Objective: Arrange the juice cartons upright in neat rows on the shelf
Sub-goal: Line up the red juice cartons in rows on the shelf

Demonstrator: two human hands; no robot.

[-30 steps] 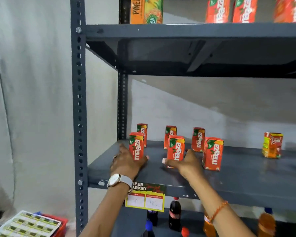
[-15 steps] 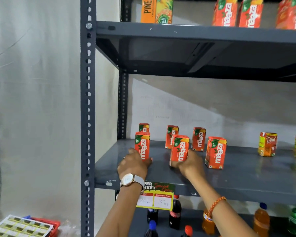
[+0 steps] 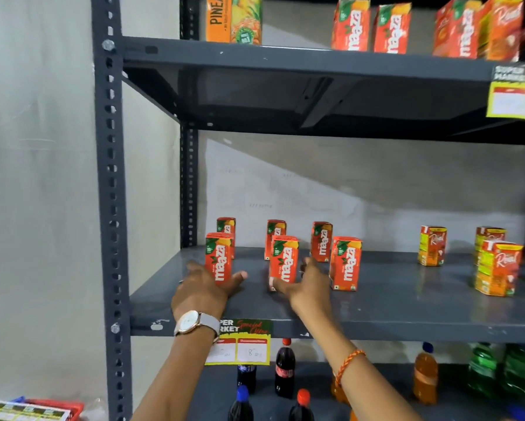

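Note:
Six small red Maaza juice cartons stand upright in two rows of three on the grey middle shelf (image 3: 407,305). My left hand (image 3: 206,287) cups the base of the front-left carton (image 3: 218,256), thumb and fingers spread a little off its sides. My right hand (image 3: 306,284) sits around the front-middle carton (image 3: 284,258), thumb at its lower left corner and fingers apart on its right. The front-right carton (image 3: 345,262) stands untouched. Behind them is the back row (image 3: 276,235).
Yellow-red Real cartons (image 3: 498,268) stand at the shelf's right end. Larger cartons (image 3: 351,25) line the upper shelf (image 3: 285,62). Soft-drink bottles (image 3: 285,369) fill the shelf below, behind a price tag (image 3: 240,341). The rack's steel post (image 3: 109,208) is left.
Both hands had closed on the two front cartons half a second ago; now the fingers have spread off them. The camera view shifted right and closer.

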